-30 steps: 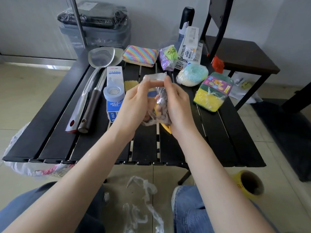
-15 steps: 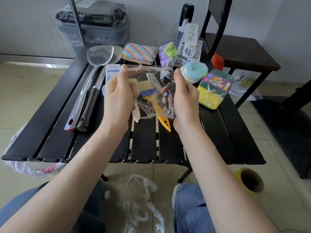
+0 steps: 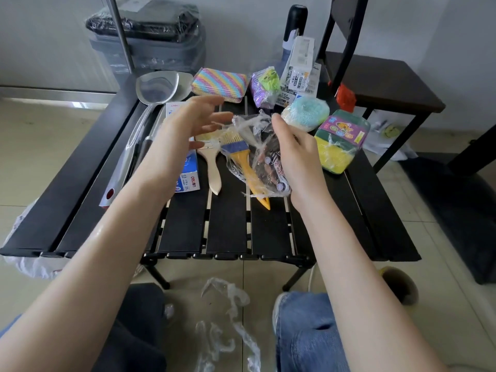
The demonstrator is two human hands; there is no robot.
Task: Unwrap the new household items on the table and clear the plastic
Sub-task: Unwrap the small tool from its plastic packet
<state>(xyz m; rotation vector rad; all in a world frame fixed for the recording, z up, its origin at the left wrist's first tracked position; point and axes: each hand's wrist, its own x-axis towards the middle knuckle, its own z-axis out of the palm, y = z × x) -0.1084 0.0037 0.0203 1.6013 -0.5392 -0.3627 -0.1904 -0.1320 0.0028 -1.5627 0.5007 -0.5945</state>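
Observation:
My right hand (image 3: 298, 157) grips a small patterned item (image 3: 271, 167) still tangled in clear plastic wrap (image 3: 249, 124), held above the black slatted table (image 3: 228, 232). My left hand (image 3: 188, 130) hovers beside it with fingers spread, holding nothing. Under the wrap lie a yellow-handled brush (image 3: 241, 159) and a wooden-handled brush (image 3: 212, 167) on the table. Still wrapped are a green-yellow sponge pack (image 3: 338, 140), a blue scrubber ball (image 3: 306, 112) and a purple packet (image 3: 264, 87).
A metal spatula (image 3: 150, 103), a blue-white box (image 3: 188, 178) and a rainbow sponge (image 3: 218, 84) lie on the table's left and back. Torn plastic (image 3: 228, 312) lies on the floor between my knees. A yellow tape roll (image 3: 400, 285) sits on the floor at right, a dark chair (image 3: 375, 81) behind.
My hands pulled apart, stretching the wrap. My left hand has let go of it and opened; my right hand still holds the item and loosened plastic.

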